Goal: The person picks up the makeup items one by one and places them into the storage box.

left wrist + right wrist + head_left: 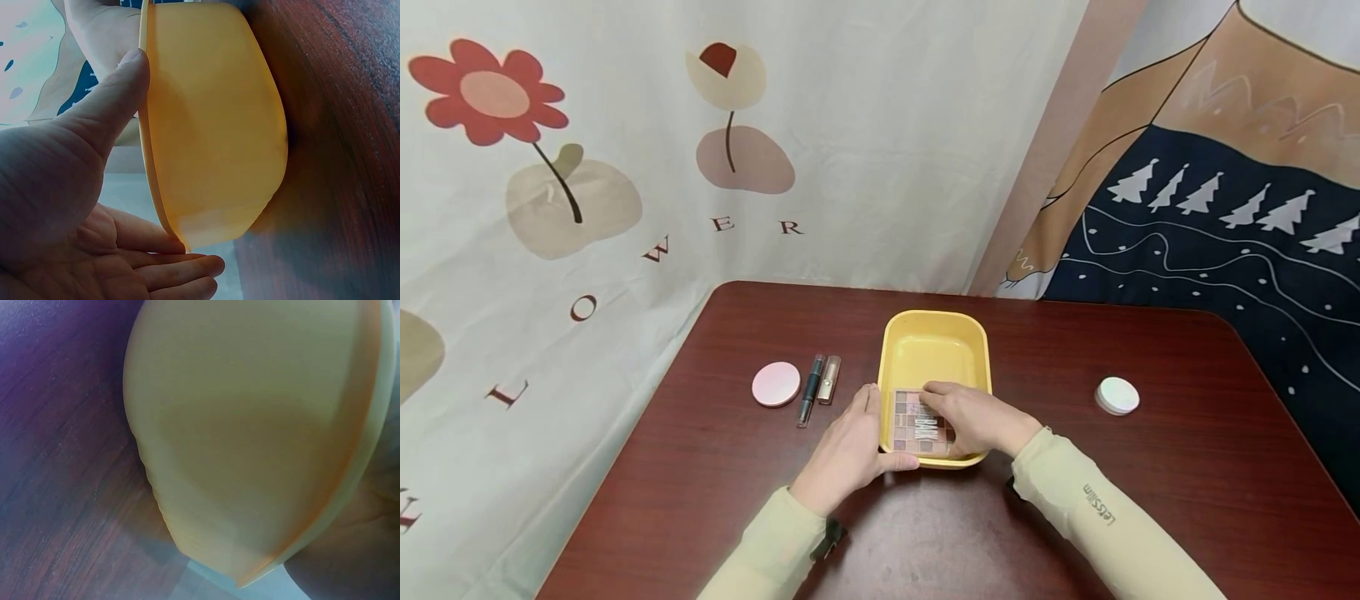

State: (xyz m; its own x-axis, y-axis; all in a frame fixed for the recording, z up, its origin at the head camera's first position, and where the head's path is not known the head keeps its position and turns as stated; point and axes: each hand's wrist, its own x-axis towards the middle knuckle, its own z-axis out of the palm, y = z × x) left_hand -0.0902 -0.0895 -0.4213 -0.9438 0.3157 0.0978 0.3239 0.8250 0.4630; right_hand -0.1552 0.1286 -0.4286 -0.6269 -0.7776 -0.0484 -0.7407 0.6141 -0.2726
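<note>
A yellow plastic basin [934, 350] stands on the table, with an eyeshadow palette [906, 421] in its near part. My right hand [973, 417] reaches over the basin's right rim and grips the palette between thumb and fingers. At the near left corner, my left hand [848, 446] rests against the basin, its fingers straight along the left side. The left thumb [128, 78] touches the front rim in the left wrist view. From the right wrist, the basin's outer wall [250, 425] covers most of the right hand.
Left of the basin lie a round pink compact [776, 384], a dark double-ended makeup stick [810, 392] and a gold lipstick tube [829, 380]. A small white round jar [1117, 396] stands to the right. Printed curtains hang behind the dark red table [1037, 358].
</note>
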